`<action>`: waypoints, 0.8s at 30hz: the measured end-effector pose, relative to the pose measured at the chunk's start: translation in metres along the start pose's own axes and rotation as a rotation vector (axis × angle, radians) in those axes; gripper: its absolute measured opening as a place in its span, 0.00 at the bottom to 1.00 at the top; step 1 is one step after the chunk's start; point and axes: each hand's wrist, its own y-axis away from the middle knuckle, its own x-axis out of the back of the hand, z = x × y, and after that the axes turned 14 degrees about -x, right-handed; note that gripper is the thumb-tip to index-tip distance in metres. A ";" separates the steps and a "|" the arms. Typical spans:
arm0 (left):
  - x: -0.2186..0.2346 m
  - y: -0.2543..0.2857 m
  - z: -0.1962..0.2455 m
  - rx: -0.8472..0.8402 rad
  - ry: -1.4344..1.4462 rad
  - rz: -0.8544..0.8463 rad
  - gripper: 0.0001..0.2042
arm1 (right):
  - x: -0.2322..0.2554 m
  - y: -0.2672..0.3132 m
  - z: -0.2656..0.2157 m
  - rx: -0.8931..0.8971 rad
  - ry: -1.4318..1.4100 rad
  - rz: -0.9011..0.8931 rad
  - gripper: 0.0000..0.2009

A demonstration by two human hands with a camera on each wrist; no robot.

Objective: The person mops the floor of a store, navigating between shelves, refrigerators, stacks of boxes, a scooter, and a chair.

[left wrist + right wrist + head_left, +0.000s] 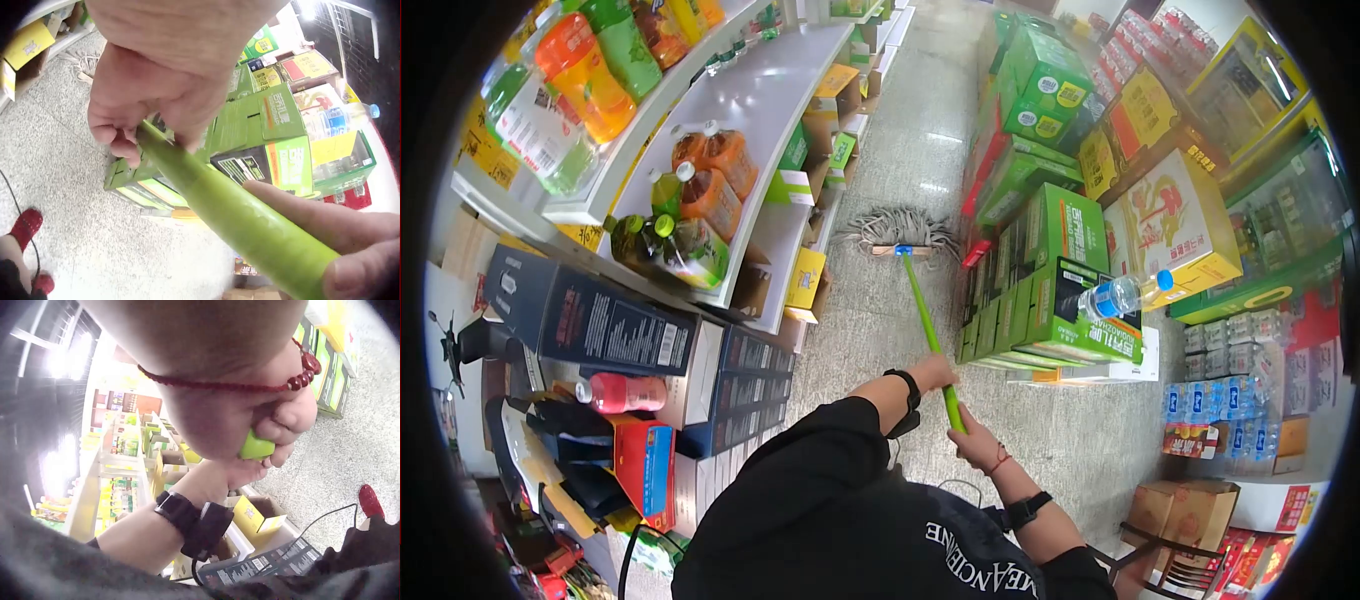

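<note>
The mop head [900, 232] lies on the aisle floor [865, 310] ahead, its green handle [924, 312] running back and slightly right to 2 gripping hands: the left hand [935, 372] nearer the mop head, the right hand [978, 440] near the top end.

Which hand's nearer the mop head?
The left hand, gripping the green handle closer to the mop head; the right hand, wearing the red bracelet, grips farther back.

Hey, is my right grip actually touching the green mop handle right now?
Touching. The right wrist view shows it: the fingers of the right grip curl around the green mop handle.
</note>
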 end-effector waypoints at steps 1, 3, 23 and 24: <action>-0.007 0.014 0.007 -0.025 0.001 -0.085 0.23 | -0.003 0.009 0.017 -0.003 -0.010 -0.010 0.34; -0.026 0.045 0.020 -0.044 0.008 -0.167 0.23 | -0.005 0.034 0.044 0.049 -0.019 -0.012 0.34; -0.094 0.082 0.072 -0.029 0.033 -0.607 0.23 | 0.012 0.140 0.100 -0.127 -0.281 -0.067 0.30; -0.080 0.070 0.066 -0.036 0.022 -0.575 0.23 | 0.014 0.123 0.086 -0.129 -0.282 -0.068 0.30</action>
